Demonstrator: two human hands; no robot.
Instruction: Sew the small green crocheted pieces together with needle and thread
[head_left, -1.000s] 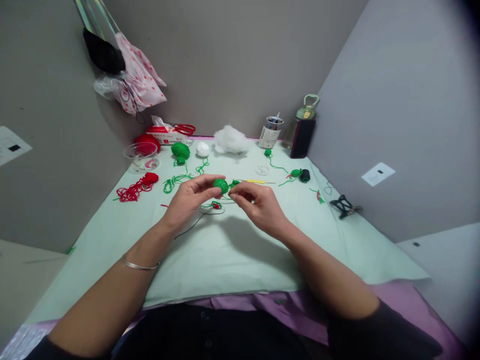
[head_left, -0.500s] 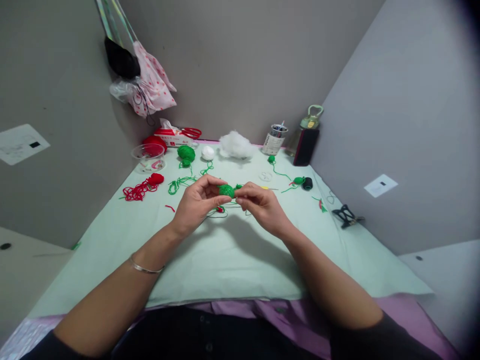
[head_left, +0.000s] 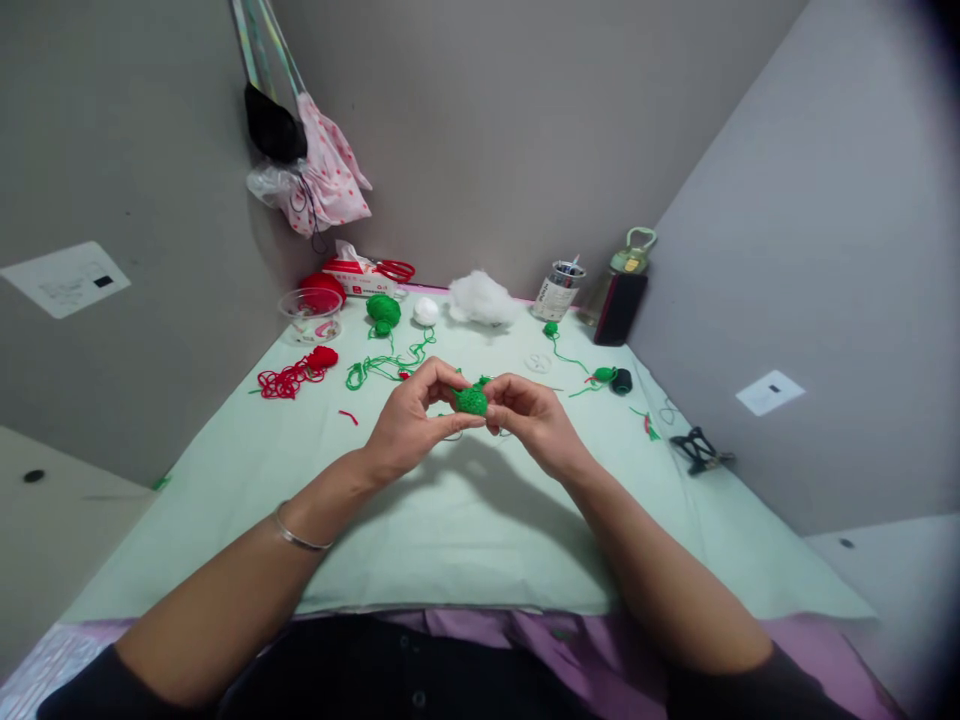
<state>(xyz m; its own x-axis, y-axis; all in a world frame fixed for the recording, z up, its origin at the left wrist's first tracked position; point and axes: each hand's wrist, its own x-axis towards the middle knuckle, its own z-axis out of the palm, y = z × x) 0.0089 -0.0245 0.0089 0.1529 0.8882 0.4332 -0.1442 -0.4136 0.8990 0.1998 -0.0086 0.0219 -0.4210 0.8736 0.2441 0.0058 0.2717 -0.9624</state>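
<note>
A small green crocheted piece is held up above the middle of the table between both hands. My left hand pinches its left side between thumb and fingers. On the other side, the fingertips of my right hand close on its right edge. Thin strands show on the cloth just beneath the hands. Behind them lie loose green yarn, a green yarn ball, a white ball and a heap of white stuffing.
Red yarn and a clear tub are at the left. Scissors lie on a tissue box. A pen can, a bottle, a phone and a black stand are at the right.
The view has shifted slightly. The green piece is turned and tilted differently between the fingers, and both hands sit slightly lower and further right in the picture.
</note>
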